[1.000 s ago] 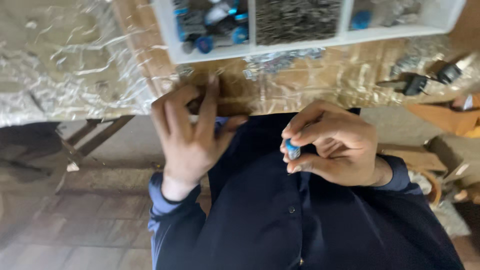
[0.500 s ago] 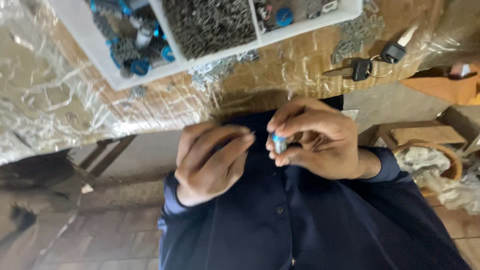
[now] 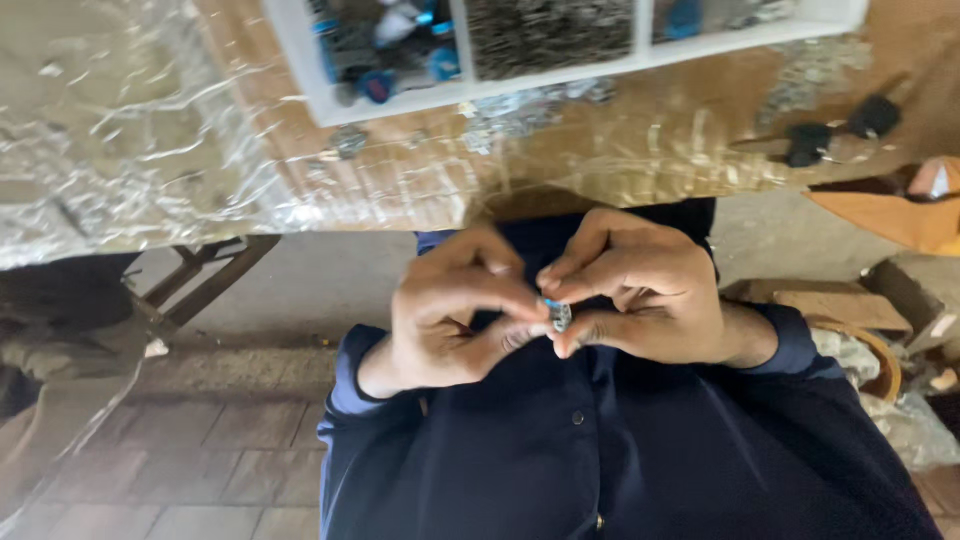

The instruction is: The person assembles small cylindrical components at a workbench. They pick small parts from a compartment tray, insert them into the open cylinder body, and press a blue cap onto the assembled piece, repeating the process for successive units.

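My left hand (image 3: 455,310) and my right hand (image 3: 640,290) meet in front of my dark blue shirt (image 3: 620,450), just below the table edge. Between the fingertips of both hands sits a small blue and silver part (image 3: 558,314). The right thumb and forefinger pinch it from the right, and the left fingertips close on it from the left. Most of the part is hidden by my fingers.
A wooden table wrapped in clear plastic film (image 3: 420,170) runs across the top. On it stands a white divided tray (image 3: 560,75) holding blue parts and small grey metal pieces. Two dark keys (image 3: 840,130) lie at the right. Brick floor lies below left.
My left hand came off the table edge and moved right to join the right hand at the small part. The view has shifted, so the tray sits further right.
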